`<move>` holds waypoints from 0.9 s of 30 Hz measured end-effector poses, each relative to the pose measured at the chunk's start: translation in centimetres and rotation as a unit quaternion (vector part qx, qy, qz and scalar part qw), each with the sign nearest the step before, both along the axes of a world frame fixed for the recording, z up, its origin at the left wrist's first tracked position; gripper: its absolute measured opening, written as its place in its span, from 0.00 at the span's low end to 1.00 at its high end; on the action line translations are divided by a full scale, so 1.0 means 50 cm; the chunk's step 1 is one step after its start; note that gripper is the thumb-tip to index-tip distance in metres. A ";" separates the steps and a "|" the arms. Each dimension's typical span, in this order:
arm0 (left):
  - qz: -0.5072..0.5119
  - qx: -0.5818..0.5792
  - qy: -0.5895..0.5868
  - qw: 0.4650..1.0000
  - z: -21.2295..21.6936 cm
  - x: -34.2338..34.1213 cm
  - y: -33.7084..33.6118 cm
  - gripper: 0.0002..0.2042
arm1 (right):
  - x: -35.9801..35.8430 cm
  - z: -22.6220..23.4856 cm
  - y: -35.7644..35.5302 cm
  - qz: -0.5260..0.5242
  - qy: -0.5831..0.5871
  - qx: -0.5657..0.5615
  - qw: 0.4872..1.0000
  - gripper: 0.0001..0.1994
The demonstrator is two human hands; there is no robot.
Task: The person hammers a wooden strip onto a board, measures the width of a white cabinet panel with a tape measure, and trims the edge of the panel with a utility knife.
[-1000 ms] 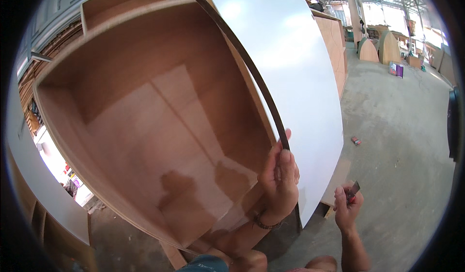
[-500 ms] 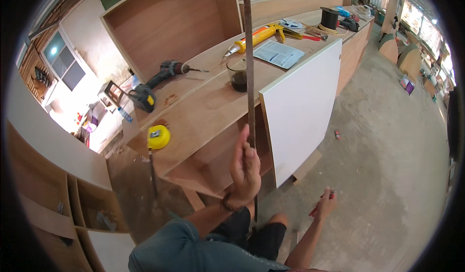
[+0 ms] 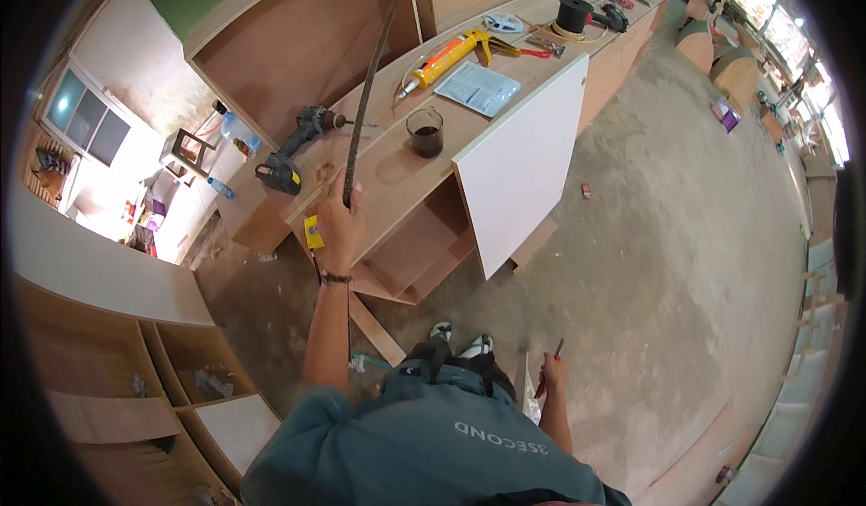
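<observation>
My left hand (image 3: 337,224) is raised and grips the lower end of a thin board (image 3: 366,100), seen edge-on as a long dark strip that rises over the wooden cabinet (image 3: 379,181). A yellow tape measure (image 3: 312,234) lies just beside that hand on the cabinet's near corner. My right hand (image 3: 552,375) hangs low by my side and holds a small red-handled tool (image 3: 547,371). A white door panel (image 3: 528,159) stands on the cabinet's front. My shoes (image 3: 462,337) are on the concrete floor (image 3: 667,262) below it.
On the cabinet top lie a cordless drill (image 3: 293,150), a glass of dark liquid (image 3: 425,133), a yellow caulk gun (image 3: 449,57), a paper sheet (image 3: 478,87) and a black spool (image 3: 575,12). Open shelf units (image 3: 189,362) stand at lower left. A wood offcut (image 3: 374,326) lies by my feet.
The board filled the view broadside a second ago; now it shows edge-on, further left. The view has swung down onto the cabinet top. My right hand has dropped lower.
</observation>
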State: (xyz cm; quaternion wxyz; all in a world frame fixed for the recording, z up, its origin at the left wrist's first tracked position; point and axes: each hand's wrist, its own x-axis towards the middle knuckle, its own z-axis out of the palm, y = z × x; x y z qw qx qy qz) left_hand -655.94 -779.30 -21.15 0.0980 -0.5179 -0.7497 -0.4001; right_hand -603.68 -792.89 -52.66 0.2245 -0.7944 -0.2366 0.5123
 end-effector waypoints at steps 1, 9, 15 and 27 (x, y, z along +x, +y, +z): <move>0.011 -0.031 0.006 0.999 -0.016 -0.014 0.004 0.22 | 0.006 0.004 -0.009 0.009 -0.005 -0.010 1.000 0.11; 0.055 -0.192 0.085 0.976 -0.072 -0.029 0.027 0.27 | 0.041 -0.001 -0.041 0.077 0.031 0.006 0.997 0.10; 0.087 -0.101 0.182 0.974 -0.078 -0.015 0.045 0.31 | -0.060 0.172 0.113 0.185 0.071 0.079 0.977 0.17; 0.006 0.040 -0.170 0.985 -0.001 0.085 -0.051 0.16 | -0.618 0.576 0.382 0.459 0.110 0.315 0.824 0.24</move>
